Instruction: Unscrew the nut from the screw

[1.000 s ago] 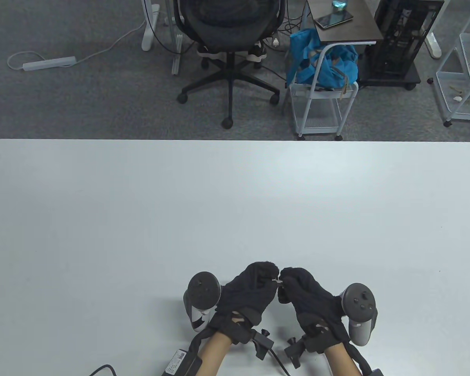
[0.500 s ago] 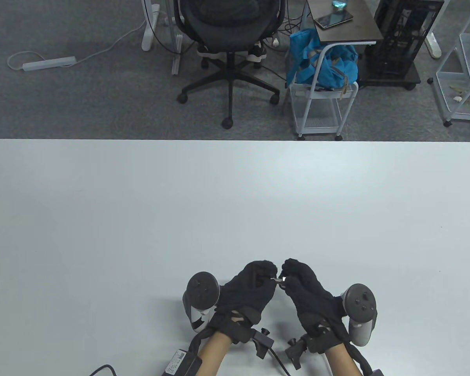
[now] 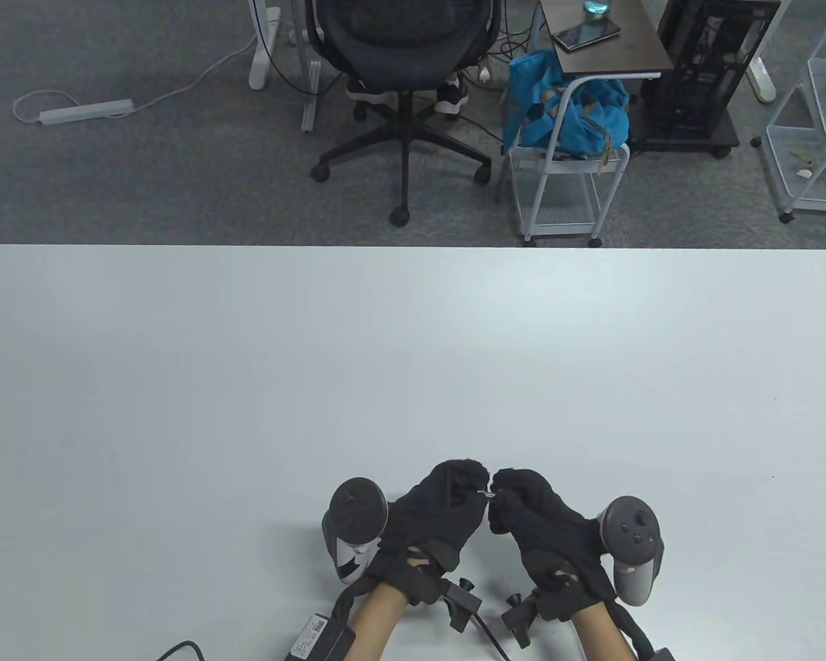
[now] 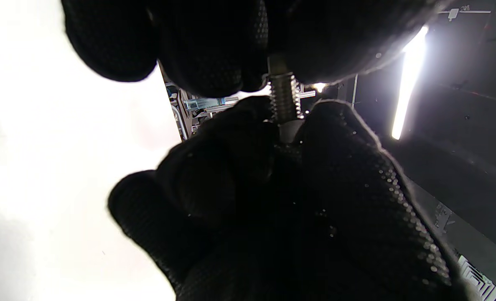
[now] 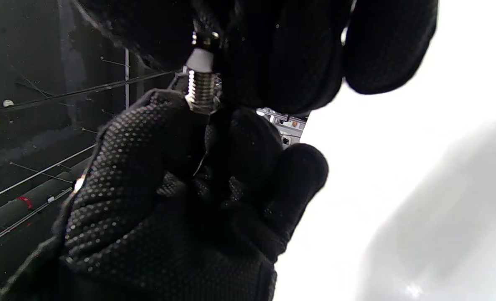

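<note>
In the table view my left hand (image 3: 473,490) and right hand (image 3: 501,497) meet fingertip to fingertip just above the table near its front edge. A small silver screw (image 3: 485,492) spans the gap between them. In the left wrist view my left fingers (image 4: 214,62) pinch one end of the threaded screw (image 4: 284,98), and the right hand (image 4: 335,167) below grips the pale nut (image 4: 290,131). In the right wrist view my right fingers (image 5: 273,54) pinch the nut (image 5: 199,58) on the screw's thread (image 5: 201,92), and the left hand (image 5: 147,175) holds the screw's other end.
The white table (image 3: 413,358) stretches far and wide beyond the hands. A black cable and a small box (image 3: 313,637) lie at the front edge by my left wrist. An office chair (image 3: 403,82) and a cart (image 3: 564,172) stand beyond the table.
My right hand's fingers lifted and rolled over the nut half a second ago, then dropped back to their earlier pose. The left hand has stayed still.
</note>
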A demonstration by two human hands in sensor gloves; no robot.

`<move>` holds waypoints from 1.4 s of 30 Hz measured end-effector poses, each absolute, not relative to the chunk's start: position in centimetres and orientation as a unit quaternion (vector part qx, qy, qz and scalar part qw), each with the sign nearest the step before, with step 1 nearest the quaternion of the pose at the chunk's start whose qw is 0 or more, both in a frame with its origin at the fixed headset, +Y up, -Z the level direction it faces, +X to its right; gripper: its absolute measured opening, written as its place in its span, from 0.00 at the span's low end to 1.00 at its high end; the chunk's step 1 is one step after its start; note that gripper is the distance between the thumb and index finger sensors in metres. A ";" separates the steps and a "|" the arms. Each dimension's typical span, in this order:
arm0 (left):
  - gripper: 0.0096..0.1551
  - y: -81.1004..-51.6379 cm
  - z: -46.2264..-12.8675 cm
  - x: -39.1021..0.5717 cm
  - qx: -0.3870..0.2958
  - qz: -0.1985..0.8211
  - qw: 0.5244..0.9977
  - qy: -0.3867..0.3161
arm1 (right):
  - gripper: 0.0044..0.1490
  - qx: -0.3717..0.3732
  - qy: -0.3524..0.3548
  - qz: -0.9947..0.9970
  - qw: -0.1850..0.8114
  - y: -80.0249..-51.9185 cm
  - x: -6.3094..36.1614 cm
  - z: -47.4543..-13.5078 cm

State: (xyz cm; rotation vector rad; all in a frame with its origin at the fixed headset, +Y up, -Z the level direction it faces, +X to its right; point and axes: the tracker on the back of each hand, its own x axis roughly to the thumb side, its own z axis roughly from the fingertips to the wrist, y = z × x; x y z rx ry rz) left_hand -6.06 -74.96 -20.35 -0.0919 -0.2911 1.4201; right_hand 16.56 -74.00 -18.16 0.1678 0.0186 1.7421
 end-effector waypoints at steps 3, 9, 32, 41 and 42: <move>0.26 -74.9 -20.4 -6.1 -0.040 0.652 0.746 -0.130 | 0.30 0.082 -0.008 0.762 0.642 -73.8 16.5 -18.1; 0.26 -75.3 -20.5 -6.4 -0.048 0.669 0.733 -0.114 | 0.36 0.071 -0.001 0.748 0.659 -74.2 16.6 -18.0; 0.26 -75.0 -20.4 -6.2 -0.049 0.654 0.745 -0.125 | 0.33 0.066 -0.007 0.775 0.628 -73.9 16.6 -18.1; 0.26 -75.0 -20.4 -6.3 -0.042 0.660 0.740 -0.122 | 0.45 0.059 0.038 0.757 0.650 -74.7 16.5 -18.1; 0.26 -74.9 -20.4 -6.3 -0.040 0.659 0.741 -0.124 | 0.45 0.044 0.046 0.758 0.649 -74.9 16.6 -18.1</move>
